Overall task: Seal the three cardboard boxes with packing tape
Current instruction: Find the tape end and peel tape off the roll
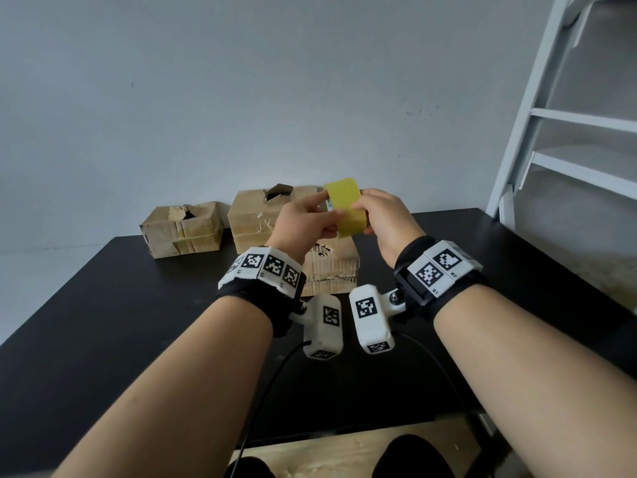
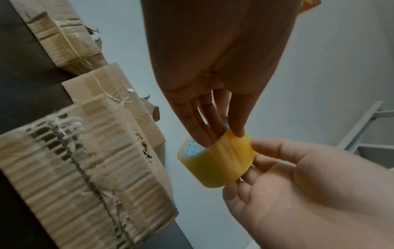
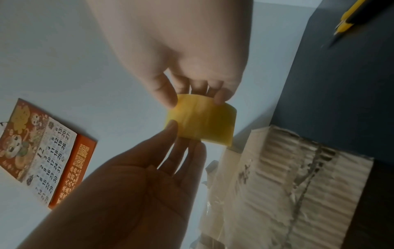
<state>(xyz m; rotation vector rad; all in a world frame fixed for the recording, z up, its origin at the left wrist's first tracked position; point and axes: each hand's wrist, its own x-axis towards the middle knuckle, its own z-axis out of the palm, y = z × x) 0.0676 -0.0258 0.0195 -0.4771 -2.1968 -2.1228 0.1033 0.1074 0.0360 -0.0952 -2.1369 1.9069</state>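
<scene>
Grey wall and a matte black table [image 1: 103, 305] are seen behind three battered, corrugated cardboard boxes [image 1: 181, 229], wrapped in wrinkled clear tape and grouped left of centre. One glossy yellow tape roll [image 1: 346, 207] is held above them, pinched by the left hand [image 1: 303, 224] through its core and gripped by the right hand [image 1: 386, 222]. White shelving [image 1: 565, 132] is seen right.
</scene>
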